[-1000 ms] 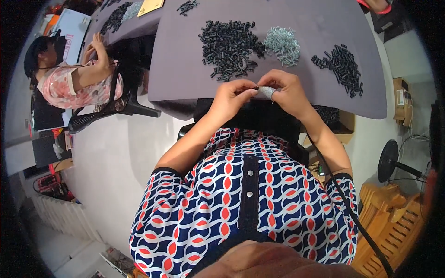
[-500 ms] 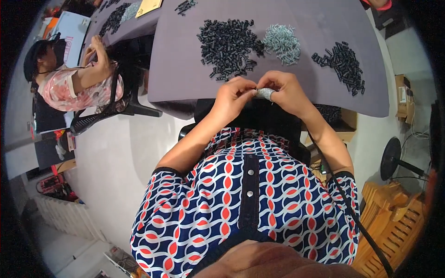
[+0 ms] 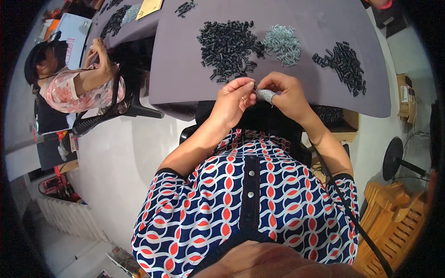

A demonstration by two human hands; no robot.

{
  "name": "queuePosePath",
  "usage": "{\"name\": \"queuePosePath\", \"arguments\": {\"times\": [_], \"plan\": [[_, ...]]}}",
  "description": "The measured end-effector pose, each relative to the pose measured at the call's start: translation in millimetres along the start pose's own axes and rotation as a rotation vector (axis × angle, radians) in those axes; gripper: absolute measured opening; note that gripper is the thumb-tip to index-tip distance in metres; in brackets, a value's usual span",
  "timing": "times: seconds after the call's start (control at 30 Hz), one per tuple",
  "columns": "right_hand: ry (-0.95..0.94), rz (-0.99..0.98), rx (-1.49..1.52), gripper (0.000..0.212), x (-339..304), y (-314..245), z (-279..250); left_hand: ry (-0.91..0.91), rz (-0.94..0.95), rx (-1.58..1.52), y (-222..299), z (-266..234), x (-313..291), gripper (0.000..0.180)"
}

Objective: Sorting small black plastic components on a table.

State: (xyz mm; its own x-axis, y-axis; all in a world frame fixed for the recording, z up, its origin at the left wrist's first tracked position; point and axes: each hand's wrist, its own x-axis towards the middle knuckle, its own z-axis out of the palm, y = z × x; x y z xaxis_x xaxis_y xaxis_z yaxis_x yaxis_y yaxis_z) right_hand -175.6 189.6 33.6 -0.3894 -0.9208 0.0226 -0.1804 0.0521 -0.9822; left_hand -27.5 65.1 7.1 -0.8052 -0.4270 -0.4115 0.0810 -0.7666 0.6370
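Observation:
My left hand (image 3: 235, 99) is turned partly palm-up, its thumb and index finger pinched on a small black piece (image 3: 255, 86). Close beside it, my right hand (image 3: 288, 95) is closed, its fingertips meeting the left ones at that piece. A silvery-grey speckled bundle (image 3: 265, 95) shows under the right fingers; whether it is loose small parts or a covering I cannot tell. Just beyond the hands, on the grey-covered table (image 3: 178, 60), lie a large heap of short black cylindrical pieces (image 3: 228, 48) and a heap of small silvery parts (image 3: 282, 44).
Further right is a smaller pile of black pieces (image 3: 345, 69); a few more (image 3: 185, 8) lie at the far left. A co-worker (image 3: 76, 85) sits at an adjoining table on the left. A box (image 3: 340, 123) stands under the table; a black fan (image 3: 392, 157) and wooden chair (image 3: 394, 227) are at right.
My left hand has rolled so that its palm and lower fingers show, and its fingertips have risen slightly. My right hand has stayed nearly in place.

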Motion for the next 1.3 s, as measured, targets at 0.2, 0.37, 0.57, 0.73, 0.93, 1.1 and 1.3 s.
{"name": "queuePosePath", "arguments": {"times": [0.2,0.37,0.57,0.73,0.93,1.1,1.3], "plan": [[-0.026,0.066,0.019,0.015,-3.5,2.2,-0.7,-0.021,-0.019,0.023,-8.9,-1.7,-8.1,0.011],[-0.049,0.057,0.034,0.013,-1.9,-2.3,0.7,0.008,-0.059,-0.051,-12.7,-2.4,-14.6,0.011],[-0.006,-0.048,-0.111,0.013,-1.1,-16.3,4.3,0.024,0.014,-0.062,-8.9,7.6,-20.0,0.012],[0.120,-0.186,-0.048,0.014,-0.8,-6.2,12.1,0.063,-0.044,-0.140,-8.0,14.9,-19.9,0.012],[0.129,-0.179,-0.084,0.020,-5.1,-9.6,10.3,0.076,-0.091,-0.194,-10.7,16.1,-20.2,0.013],[0.099,-0.050,-0.070,0.027,-8.9,-17.8,8.1,0.074,-0.116,-0.221,-14.6,14.5,-20.0,0.013],[0.085,-0.110,-0.095,0.026,-13.3,-21.6,2.7,0.067,-0.125,-0.241,-13.9,18.0,-22.6,0.014]]}}
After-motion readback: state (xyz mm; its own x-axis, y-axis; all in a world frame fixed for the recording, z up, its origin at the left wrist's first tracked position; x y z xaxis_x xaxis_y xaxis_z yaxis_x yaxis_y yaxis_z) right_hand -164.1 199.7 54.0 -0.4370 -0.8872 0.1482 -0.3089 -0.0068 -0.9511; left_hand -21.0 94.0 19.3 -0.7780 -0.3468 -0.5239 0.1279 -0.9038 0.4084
